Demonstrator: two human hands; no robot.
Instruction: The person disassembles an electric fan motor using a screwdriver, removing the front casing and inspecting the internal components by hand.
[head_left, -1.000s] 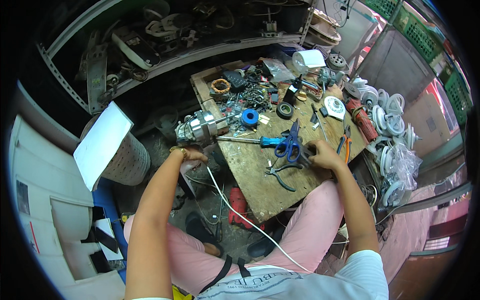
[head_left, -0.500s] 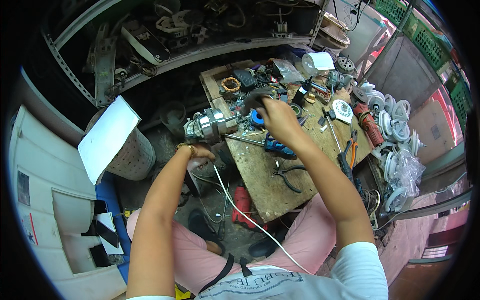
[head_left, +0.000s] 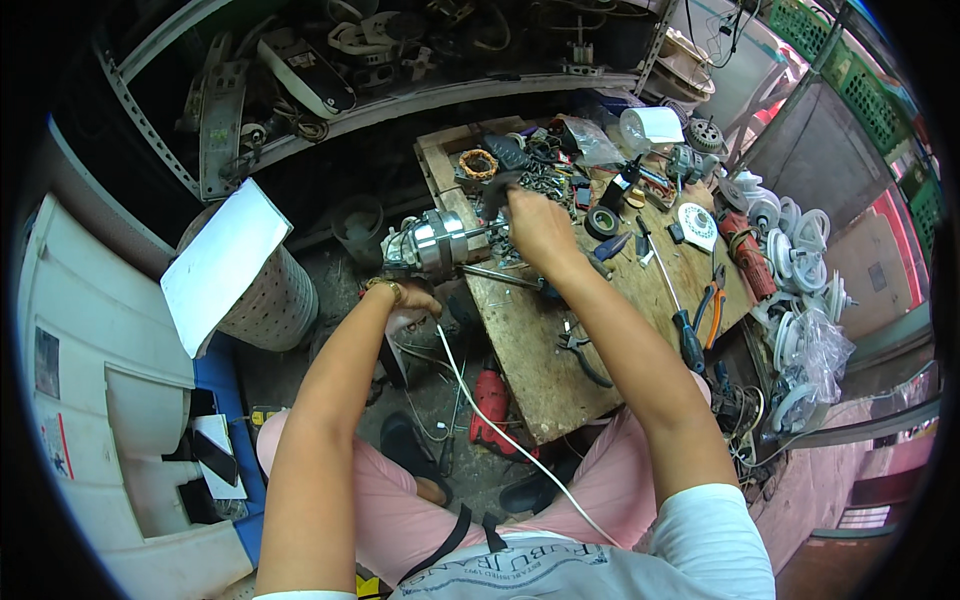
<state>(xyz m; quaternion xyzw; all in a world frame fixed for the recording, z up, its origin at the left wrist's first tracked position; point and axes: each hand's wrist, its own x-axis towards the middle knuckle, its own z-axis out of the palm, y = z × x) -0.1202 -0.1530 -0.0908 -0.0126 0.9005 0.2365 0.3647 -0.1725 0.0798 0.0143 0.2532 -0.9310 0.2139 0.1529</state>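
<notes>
**Both hands on motor at desk's left edge**

Left hand closed around the underside of a silver electric motor, which hangs off the left edge of the wooden desk. Right hand sits just right of the motor, fingers curled on a small dark part at the motor's desk-side end; can't tell what the part is. A white cable runs down from under the left hand toward the person's lap.

Open room: bare wood below the right forearm, down to the desk's near edge. Left of the left hand, open floor, then a white perforated drum with a white sheet on top.

Crowded above and right of the right hand: copper-wound stator, black tape roll, loose screws and bits. Further right, a long screwdriver and orange-handled pliers. Dark pliers lie just right of the right forearm. Red power tool on the floor under the desk's near corner.
</notes>
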